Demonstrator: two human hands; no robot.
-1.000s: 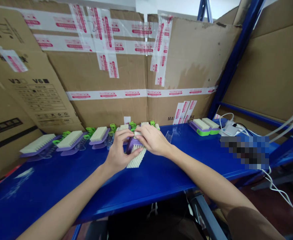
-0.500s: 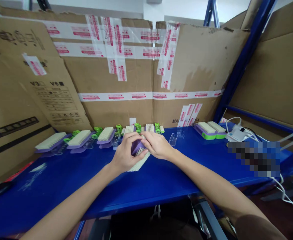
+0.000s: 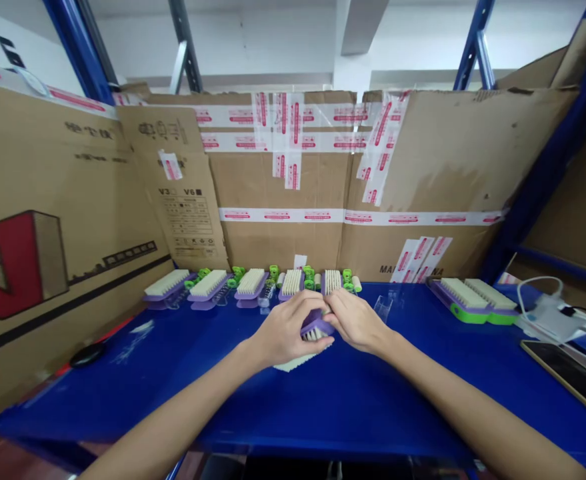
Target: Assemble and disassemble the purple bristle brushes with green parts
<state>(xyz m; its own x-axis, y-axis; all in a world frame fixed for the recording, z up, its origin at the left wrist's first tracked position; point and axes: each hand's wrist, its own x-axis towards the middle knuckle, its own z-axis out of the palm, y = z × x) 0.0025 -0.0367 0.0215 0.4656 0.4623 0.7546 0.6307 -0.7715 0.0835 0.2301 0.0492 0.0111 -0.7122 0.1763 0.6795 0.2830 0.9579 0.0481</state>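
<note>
A purple brush (image 3: pixel 317 325) with cream bristles is held tilted between both hands, just above the blue table. My left hand (image 3: pixel 287 330) wraps round its left side, thumb along the bristles. With bent fingers, my right hand (image 3: pixel 357 321) grips its far right end; whatever lies under those fingertips is mostly hidden. Beneath the left hand a cream bristle block (image 3: pixel 297 363) shows in part, and I cannot tell whether it belongs to the same brush. Beyond the hands, a purple brush with cream bristles (image 3: pixel 333 283) stands beside a green clip-like part (image 3: pixel 347 277).
Several more purple brushes (image 3: pixel 209 284) with green parts line the back of the blue table (image 3: pixel 373 413). A clear plastic piece (image 3: pixel 383 308) lies right of the hands. Farther right are green-and-purple brushes (image 3: pixel 473 300), a white charger with cables (image 3: pixel 550 313) and a phone (image 3: pixel 573 380). Cardboard walls (image 3: pixel 283 247) stand behind.
My view has tilted up and swung left, so everything appears lower and farther right. Both hands still hold the brush, with only small finger shifts.
</note>
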